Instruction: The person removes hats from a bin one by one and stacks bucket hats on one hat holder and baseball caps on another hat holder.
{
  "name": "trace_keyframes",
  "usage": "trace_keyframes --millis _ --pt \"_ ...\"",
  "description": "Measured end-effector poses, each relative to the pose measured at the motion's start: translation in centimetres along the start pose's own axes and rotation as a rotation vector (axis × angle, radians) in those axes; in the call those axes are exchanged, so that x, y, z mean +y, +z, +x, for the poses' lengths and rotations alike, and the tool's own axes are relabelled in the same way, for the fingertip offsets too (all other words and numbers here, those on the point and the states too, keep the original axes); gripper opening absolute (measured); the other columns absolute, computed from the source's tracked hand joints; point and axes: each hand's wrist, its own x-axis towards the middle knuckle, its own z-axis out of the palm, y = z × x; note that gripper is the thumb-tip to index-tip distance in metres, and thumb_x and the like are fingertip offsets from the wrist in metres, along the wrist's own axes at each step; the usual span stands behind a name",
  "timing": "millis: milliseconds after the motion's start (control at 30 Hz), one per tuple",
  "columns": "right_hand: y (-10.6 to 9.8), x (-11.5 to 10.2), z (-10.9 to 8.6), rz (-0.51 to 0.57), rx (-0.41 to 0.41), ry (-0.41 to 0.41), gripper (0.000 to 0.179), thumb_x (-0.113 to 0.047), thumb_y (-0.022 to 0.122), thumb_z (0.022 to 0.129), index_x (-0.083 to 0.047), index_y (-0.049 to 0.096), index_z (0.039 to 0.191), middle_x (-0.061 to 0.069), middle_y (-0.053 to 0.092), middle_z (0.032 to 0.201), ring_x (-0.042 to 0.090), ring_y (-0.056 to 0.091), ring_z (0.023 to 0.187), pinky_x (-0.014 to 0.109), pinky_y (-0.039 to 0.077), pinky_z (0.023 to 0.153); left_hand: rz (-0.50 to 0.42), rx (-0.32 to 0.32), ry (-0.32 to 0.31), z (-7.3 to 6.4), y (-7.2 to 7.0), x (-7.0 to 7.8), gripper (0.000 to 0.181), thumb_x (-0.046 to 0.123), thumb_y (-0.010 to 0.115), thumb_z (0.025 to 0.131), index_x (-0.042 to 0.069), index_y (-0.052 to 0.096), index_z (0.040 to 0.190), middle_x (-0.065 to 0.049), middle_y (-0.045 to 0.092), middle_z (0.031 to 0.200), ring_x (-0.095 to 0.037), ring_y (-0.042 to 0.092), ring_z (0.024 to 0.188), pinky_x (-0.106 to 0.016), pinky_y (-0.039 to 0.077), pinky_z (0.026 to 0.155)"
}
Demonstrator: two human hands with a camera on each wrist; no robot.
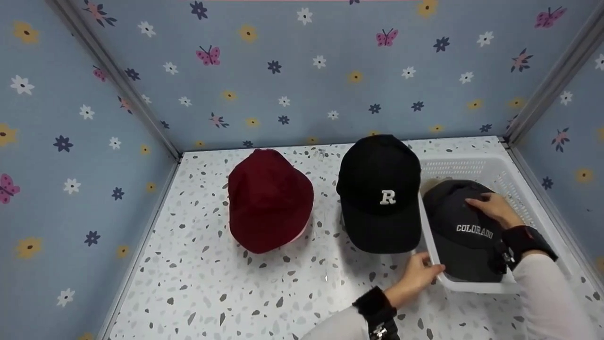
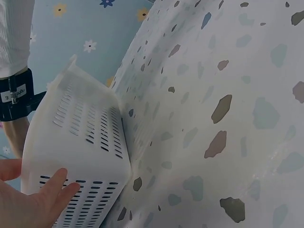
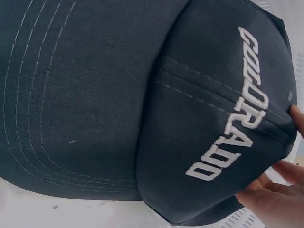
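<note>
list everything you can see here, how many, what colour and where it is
maroon hat: 1, dark red, left on the tabletop
R cap: 1, black, white letter, between maroon hat and basket
COLORADO cap: 1, dark, white lettering, in the basket
basket: 1, white, right side of tabletop
tabletop: 1, white, speckled, underneath
wall panels: 3, blue, patterned, left, back and right
edge strips: several, grey, along panel edges
sleeves: 2, white, on the arms
wrist straps: 2, black, one per wrist
left hand: 1, bare, gripping the basket's side
right hand: 1, bare, holding the COLORADO cap's crown
</note>
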Motion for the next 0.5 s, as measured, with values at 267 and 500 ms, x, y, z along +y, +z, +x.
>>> trace_keyframes --millis 267,500 --pt "0.3 -0.9 -0.3 0.011 0.106 0.033 0.034 -0.016 0.055 0.084 0.016 0.047 0.078 0.021 0.047 0.073 0.025 0.046 0.065 0.025 0.038 0.054 0.005 -0.001 0.009 0.0 0.1 0.0 0.009 -0.003 0.059 0.077 -0.004 0.06 0.085 0.005 0.047 0.059 -0.006 0.042 0.047 -0.019 0.042 0.045" --pt "-0.4 -1.6 -0.9 0.005 0.228 0.062 0.037 -0.012 0.059 0.08 -0.011 0.033 0.055 -0.003 0.029 0.054 0.012 0.034 0.05 0.024 0.031 0.046 0.069 0.013 0.01 0.4 0.0 0.0 0.009 0.0 0.06 0.077 -0.003 0.06 0.086 0.005 0.048 0.058 -0.006 0.041 0.045 -0.015 0.037 0.04"
